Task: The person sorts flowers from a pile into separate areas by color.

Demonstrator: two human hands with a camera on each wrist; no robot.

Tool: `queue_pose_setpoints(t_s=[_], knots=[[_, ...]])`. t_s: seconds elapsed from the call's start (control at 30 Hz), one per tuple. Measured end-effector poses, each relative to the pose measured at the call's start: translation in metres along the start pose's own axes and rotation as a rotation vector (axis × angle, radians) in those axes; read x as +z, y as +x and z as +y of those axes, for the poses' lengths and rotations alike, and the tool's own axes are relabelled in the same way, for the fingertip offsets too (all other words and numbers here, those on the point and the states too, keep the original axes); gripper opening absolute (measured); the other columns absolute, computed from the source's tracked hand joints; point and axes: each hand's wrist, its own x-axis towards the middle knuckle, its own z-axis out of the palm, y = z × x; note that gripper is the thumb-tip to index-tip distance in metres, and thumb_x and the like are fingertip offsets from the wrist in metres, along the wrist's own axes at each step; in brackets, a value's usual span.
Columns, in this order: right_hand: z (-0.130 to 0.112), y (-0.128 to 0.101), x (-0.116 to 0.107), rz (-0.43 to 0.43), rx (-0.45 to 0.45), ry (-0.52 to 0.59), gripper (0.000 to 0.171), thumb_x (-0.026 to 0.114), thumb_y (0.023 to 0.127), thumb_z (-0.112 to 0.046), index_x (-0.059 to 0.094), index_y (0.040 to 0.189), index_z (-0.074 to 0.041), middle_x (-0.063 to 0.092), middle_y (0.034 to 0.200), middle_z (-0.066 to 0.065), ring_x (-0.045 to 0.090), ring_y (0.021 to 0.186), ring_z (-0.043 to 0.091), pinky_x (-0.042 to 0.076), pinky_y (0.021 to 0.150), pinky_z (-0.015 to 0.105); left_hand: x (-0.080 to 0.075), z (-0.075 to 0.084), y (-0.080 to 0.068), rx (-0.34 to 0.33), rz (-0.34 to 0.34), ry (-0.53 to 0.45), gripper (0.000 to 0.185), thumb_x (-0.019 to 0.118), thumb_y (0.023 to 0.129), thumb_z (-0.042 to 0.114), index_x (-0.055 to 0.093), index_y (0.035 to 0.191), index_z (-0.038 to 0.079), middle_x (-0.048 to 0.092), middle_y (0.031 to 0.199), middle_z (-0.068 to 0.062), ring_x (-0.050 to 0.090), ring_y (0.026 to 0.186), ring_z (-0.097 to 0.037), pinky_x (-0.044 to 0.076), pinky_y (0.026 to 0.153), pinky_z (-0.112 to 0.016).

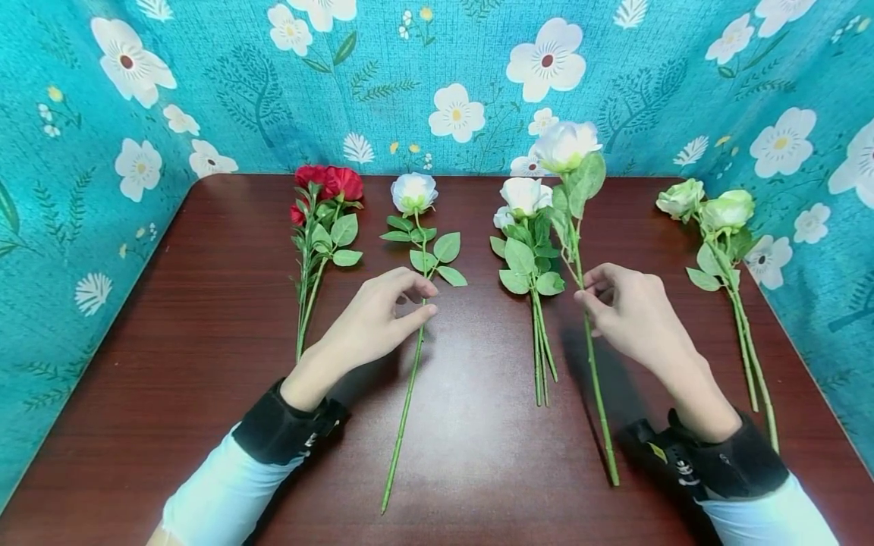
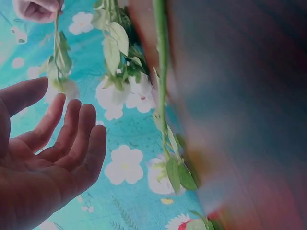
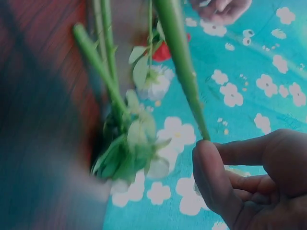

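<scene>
Head view: artificial flowers laid out on a dark wooden bench (image 1: pixel 205 425), sorted by colour into a row, blooms toward the far edge and stems toward the near edge.

Nearest the left edge, red roses (image 1: pixel 326 184), bunched. Next to them a single white rose (image 1: pixel 413 192), its long stem running down toward the near edge; left hand (image 1: pixel 375 322) resting over that stem, fingers relaxed and slightly bent, fingertips touching it rather than closing round it (left wrist view: palm open, fingers spread, nothing held). Probably placed so to steady or straighten the stem.

Middle of the bench: a small white bunch (image 1: pixel 524 199), stems together. Just beside it a tall white rose (image 1: pixel 565 144), bloom lifted past the far edge against the floral backdrop (image 1: pixel 437 68), stem slanting to the near edge. Right hand (image 1: pixel 631 311) pinching this stem between thumb and fingertips (right wrist view: stem pressed against the thumb tip), a light grip suited to a thin stem, high enough to tip the bloom up.

Near the right edge, pale green buds (image 1: pixel 706 206), lying well apart from both hands.
</scene>
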Motion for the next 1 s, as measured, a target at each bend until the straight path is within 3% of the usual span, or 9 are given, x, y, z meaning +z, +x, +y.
queue_pose_setpoints(t_s=[0.27, 0.6, 1.0], knots=[[-0.022, 0.005, 0.024, -0.006, -0.035, 0.139, 0.012, 0.067, 0.098, -0.006, 0.066, 0.107, 0.001, 0.07, 0.089, 0.012, 0.071, 0.06, 0.022, 0.058, 0.055, 0.028, 0.012, 0.011, 0.01, 0.016, -0.022, -0.06, 0.017, 0.072, 0.097, 0.013, 0.071, 0.113, 0.007, 0.068, 0.107, -0.004, 0.063, 0.097, -0.015, 0.054, 0.087, -0.044], [-0.04, 0.007, 0.043, 0.027, -0.109, 0.257, 0.012, 0.07, 0.096, -0.004, 0.067, 0.107, 0.0, 0.069, 0.086, 0.008, 0.07, 0.058, 0.025, 0.057, 0.053, 0.029, 0.027, 0.024, 0.021, 0.061, -0.017, -0.088, 0.02, 0.068, 0.101, 0.016, 0.071, 0.117, 0.005, 0.068, 0.11, -0.003, 0.063, 0.096, -0.012, 0.055, 0.086, -0.034], [-0.062, 0.01, 0.047, 0.136, -0.24, 0.341, 0.016, 0.071, 0.095, -0.001, 0.068, 0.111, 0.0, 0.071, 0.088, 0.006, 0.068, 0.056, 0.011, 0.055, 0.048, 0.027, 0.04, 0.044, 0.036, 0.047, 0.062, -0.164, 0.024, 0.062, 0.105, 0.022, 0.072, 0.118, 0.004, 0.07, 0.105, -0.001, 0.066, 0.089, -0.01, 0.055, 0.08, -0.026]])
